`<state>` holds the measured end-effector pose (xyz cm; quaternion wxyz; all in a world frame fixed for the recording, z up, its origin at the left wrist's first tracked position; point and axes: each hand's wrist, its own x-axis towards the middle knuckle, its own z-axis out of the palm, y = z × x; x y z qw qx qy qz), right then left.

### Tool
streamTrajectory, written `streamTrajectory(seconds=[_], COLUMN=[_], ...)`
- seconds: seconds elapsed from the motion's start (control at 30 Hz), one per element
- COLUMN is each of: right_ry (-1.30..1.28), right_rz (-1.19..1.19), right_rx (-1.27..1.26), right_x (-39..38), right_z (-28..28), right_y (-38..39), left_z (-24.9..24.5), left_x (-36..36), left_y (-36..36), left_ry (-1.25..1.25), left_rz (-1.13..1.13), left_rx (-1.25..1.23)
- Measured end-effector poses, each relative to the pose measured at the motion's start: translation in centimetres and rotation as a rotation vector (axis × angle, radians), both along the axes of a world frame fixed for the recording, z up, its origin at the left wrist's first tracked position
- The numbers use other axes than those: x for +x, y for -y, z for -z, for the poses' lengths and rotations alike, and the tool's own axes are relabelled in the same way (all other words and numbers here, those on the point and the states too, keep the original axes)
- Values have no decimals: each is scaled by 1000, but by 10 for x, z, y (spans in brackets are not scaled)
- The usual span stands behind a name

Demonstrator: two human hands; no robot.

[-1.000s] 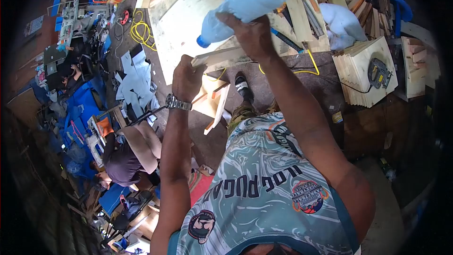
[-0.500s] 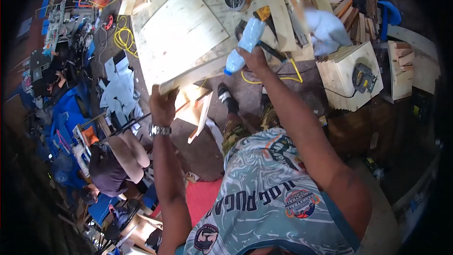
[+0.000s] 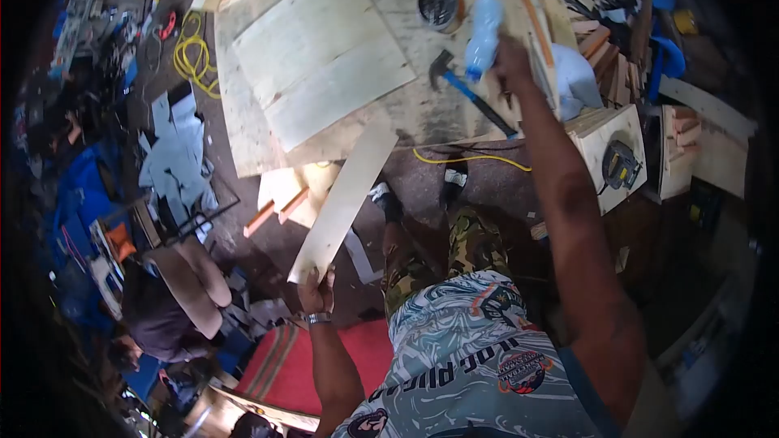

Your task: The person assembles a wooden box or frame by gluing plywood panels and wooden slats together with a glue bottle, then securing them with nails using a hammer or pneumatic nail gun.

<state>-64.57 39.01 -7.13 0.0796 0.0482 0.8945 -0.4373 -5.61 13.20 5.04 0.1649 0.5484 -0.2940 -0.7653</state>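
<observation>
Left of your right hand (image 3: 511, 65), the hammer (image 3: 480, 104) and can (image 3: 458, 13) obstruct you; bare bench (image 3: 393, 2) separates can and sheet (image 3: 324, 57).

Bottle (image 3: 485, 26): showed you pale blue, with a stronger blue cap (image 3: 473, 75).
Wood strip (image 3: 345, 203): was pale cream-tan.
Hammer (image 3: 461, 87), far right: had a blue and black handle (image 3: 492, 117).
Your jersey (image 3: 454, 341): was grey-green swirled with white, with dark lettering and teal edging.
Your shorts (image 3: 476, 245): were camouflage in green, brown and black.
Cord coil (image 3: 195, 70), far left: was yellow.
Cloth (image 3: 302, 357), near left: was red with brown and tan stripes.
</observation>
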Motion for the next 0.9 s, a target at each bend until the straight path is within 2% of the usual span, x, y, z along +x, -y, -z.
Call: streamTrajectory(seconds=[0.1, 0.13, 0.17, 0.2, 0.27, 0.33, 0.4, 0.43, 0.5, 0.53, 0.57, 0.6, 0.63, 0.67, 0.7, 0.77, 0.8, 0.83, 0.9], right_ry=[-425, -38, -131, -34, 269, 507, 653, 544, 590, 577, 573, 568, 591, 644, 620, 541, 437, 370, 248], right_rz=[91, -120, -362, -618, -743, -569, -343, -307, -93, -19, 13, 44, 367, 430, 431, 453, 470, 463, 459], right_rx=[25, 81, -80, -128, -249, -417, -445, -349, -619, -411, -509, -608, -467, -502, -527, -568, -615, -539, -401], right_x=[25, 59, 88, 118, 177, 189, 190, 194, 213, 223, 238, 254, 269, 280, 288, 301, 296, 283, 252], right_z=[-42, -91, -72, -50, -73, -75, -66, -51, -86, -74, -72, -70, -85, -91, -89, -88, -100, -109, -121], right_y=[22, 39, 44, 45, 61, 65, 47, 27, 20, -18, -45, -71, -70, -83, -94, -119, -108, -105, -101], left_z=[15, 19, 25, 35, 57, 72, 79, 79, 71, 87, 109, 128, 149, 173, 170, 162, 170, 177, 194], left_x=[1, -4, -12, -19, -44, -74, -108, -126, -164, -170, -179, -186, -188, -194, -209, -234, -238, -241, -238], left_y=[25, 38, 53, 71, 98, 131, 171, 188, 199, 200, 207, 217, 222, 218, 205, 192, 189, 188, 194], left_ry=[-10, 2, -26, -19, -45, -132, -35, 138, 337, 314, 267, 373, 486, 662, 650, 842, 881, 916, 1000], left_rz=[59, 90, 159, 231, 357, 484, 818, 1081, 992, 608, 226, 243, 259, 375, 410, 486, 485, 434, 485], left_rx=[2, 25, 39, 50, 18, -2, -177, -368, -625, -502, -386, -360, -324, -541, -606, -733, -758, -712, -694])
